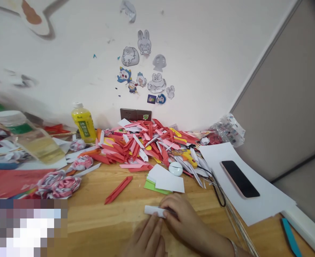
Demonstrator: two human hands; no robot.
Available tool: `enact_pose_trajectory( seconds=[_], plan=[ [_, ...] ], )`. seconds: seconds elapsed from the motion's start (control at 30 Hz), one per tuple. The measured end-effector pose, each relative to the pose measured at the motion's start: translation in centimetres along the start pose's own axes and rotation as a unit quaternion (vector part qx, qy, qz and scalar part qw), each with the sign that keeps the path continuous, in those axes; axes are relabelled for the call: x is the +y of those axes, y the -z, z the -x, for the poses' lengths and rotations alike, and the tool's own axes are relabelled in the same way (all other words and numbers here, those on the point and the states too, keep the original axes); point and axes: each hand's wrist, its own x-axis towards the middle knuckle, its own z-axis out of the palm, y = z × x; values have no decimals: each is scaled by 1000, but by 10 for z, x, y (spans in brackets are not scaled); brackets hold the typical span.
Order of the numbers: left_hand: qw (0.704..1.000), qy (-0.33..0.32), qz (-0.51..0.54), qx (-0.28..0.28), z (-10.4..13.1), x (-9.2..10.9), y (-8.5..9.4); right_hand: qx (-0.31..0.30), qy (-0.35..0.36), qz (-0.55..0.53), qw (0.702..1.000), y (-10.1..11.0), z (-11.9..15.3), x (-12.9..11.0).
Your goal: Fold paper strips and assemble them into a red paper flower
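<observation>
A small folded white paper strip [150, 210] lies crosswise near the table's front. My right hand [186, 219] grips its right end, thumb at the near side and fingers curled over the far side. With fingers stretched forward, my left hand [148, 237] touches the strip's near edge with its fingertips; its thumb is hidden. Just beyond the strip are white paper slips [169, 180] on top of green paper [154, 187]. A red folded paper piece [118, 190] rests to the left, apart from both hands.
Behind, red, pink, white and yellow folded papers [146, 142] form a heap against the wall. A yellow drink bottle [84, 123] and a tilted clear jar [36, 141] stand left. To the right, a phone [240, 178] lies on white sheets [270, 203], near a teal-handled tool [290, 237].
</observation>
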Motion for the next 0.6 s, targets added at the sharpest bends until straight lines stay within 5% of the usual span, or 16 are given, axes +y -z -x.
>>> enact_pose_trajectory(
  seconds=[0.33, 0.6],
  plan=[
    [989, -65, -96, -96, -7, -20, 12, -10, 28, 44, 999, -2, -4, 2],
    [990, 54, -82, -98, 3, -2, -3, -15, 41, 41, 998, -5, -4, 5]
  ],
)
